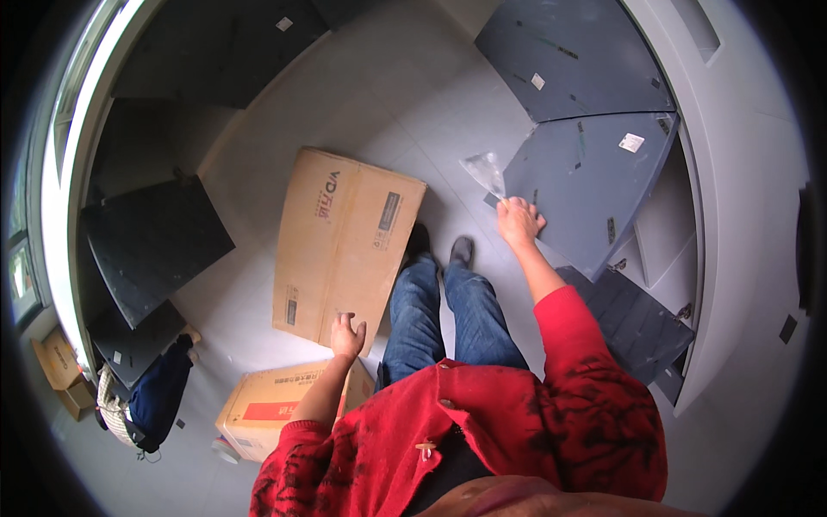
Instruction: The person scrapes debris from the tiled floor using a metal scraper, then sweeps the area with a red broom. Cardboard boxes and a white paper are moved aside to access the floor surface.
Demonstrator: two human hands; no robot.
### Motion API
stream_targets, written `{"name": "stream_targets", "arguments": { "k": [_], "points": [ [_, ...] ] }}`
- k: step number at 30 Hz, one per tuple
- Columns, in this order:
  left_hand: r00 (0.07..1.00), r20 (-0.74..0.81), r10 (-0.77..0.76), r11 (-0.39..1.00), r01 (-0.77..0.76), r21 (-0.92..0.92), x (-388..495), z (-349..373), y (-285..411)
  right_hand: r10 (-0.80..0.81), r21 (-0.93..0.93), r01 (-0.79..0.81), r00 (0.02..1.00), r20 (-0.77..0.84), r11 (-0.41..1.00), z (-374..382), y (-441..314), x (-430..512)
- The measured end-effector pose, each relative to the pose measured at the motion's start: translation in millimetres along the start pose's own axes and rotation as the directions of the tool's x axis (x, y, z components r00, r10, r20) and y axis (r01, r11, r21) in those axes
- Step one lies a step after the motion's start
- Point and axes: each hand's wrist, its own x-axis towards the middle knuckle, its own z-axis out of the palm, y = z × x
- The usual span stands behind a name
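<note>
My right hand (517,218) is closed on the gathered end of a clear plastic bag (484,172), which spreads out beyond my fingers in front of a dark grey cabinet door (585,187). With its fingers apart and nothing held, my left hand (347,336) is over the near edge of a large cardboard box (345,239) on the floor. Whether that hand touches the box I cannot tell. A second cardboard box (258,404), with a red stripe, lies below my left forearm.
Dark cabinet doors stand open at the left (158,242) and right (636,316), the right ones with metal hinges. Another person (152,407) is bent by the left cabinets, near an open carton (61,368). A round object (225,450) sits beside the striped box.
</note>
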Motion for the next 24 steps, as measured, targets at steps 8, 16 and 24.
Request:
{"name": "stream_targets", "arguments": {
  "k": [8,16,24],
  "points": [
    [0.999,0.024,-0.043,0.999,0.043,0.014,14.8,-1.0,20.4,0.104,-0.121,-0.099,0.994,0.033,0.988,23.8,105.0,23.0],
    [0.981,0.071,-0.182,0.98,0.187,-0.071,26.8,10.2,73.3,-0.071,-0.123,0.092,0.984,0.163,0.988,0.5,216.9,52.4],
    [0.973,0.069,-0.221,0.952,0.23,-0.203,39.7,28.8,145.6,-0.011,-0.098,0.032,0.979,0.204,0.995,-12.7,280.9,93.2]
  ]
}}
